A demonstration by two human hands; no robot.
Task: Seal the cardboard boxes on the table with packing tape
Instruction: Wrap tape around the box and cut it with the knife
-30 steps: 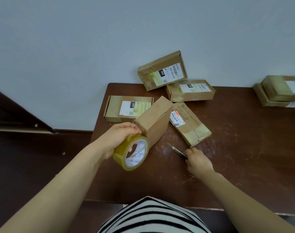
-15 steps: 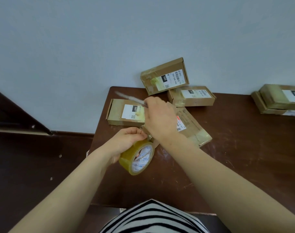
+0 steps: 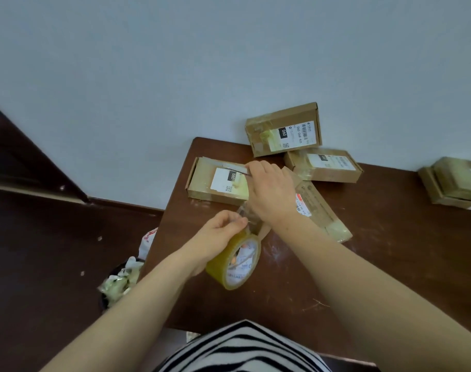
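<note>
My left hand (image 3: 219,233) grips a yellowish roll of packing tape (image 3: 235,261) just above the brown table (image 3: 376,264). A clear strip runs from the roll up to a small cardboard box (image 3: 263,228), which my right hand mostly hides. My right hand (image 3: 269,191) holds a thin metal blade (image 3: 233,167) that points left over a flat labelled box (image 3: 215,183). Three more boxes lie nearby: one leaning on the wall (image 3: 284,128), one flat behind (image 3: 322,165), one long box (image 3: 320,210) to the right.
Two stacked boxes (image 3: 456,183) sit at the table's far right. A bin with crumpled tape scraps (image 3: 121,277) stands on the dark floor left of the table. The white wall backs the table. My striped shirt (image 3: 242,347) is at the near edge.
My right hand picked the blade up from the table at the right and carried it up and left, across the small box. The left hand with the roll has hardly moved.
</note>
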